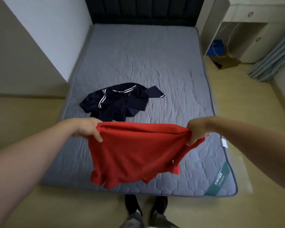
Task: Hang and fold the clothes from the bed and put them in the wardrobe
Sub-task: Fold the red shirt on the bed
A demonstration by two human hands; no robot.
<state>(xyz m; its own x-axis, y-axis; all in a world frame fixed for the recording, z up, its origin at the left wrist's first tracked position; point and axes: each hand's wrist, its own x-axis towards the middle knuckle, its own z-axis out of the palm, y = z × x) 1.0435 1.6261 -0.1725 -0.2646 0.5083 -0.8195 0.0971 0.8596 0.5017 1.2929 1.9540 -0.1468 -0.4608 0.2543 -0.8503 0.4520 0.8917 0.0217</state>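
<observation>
A person stands at the foot of the bed (146, 55) and holds a red shirt (135, 153) up in the air over the near end of it. The left grip (87, 129) pinches one top corner of the shirt, with the thumb in front and the fingers curled behind the cloth. The right grip (197, 130) is closed tight on the other top corner. The two are pulled well apart, so the top edge is stretched almost straight and the rest hangs down loose. I think the shirt is held like this so it opens out flat, which makes it easy to lay down and fold, or to slip onto a hanger. The bottom of the shirt is bunched and wrinkled, so it may need a shake first. Farther up the bed lies a dark blue garment (115, 101) with white stripes, crumpled in a heap, apart from the red shirt. The wardrobe is not in view. A white cabinet (253, 22) stands beside the bed on the right. The job looks early: nothing seen here is folded yet.
</observation>
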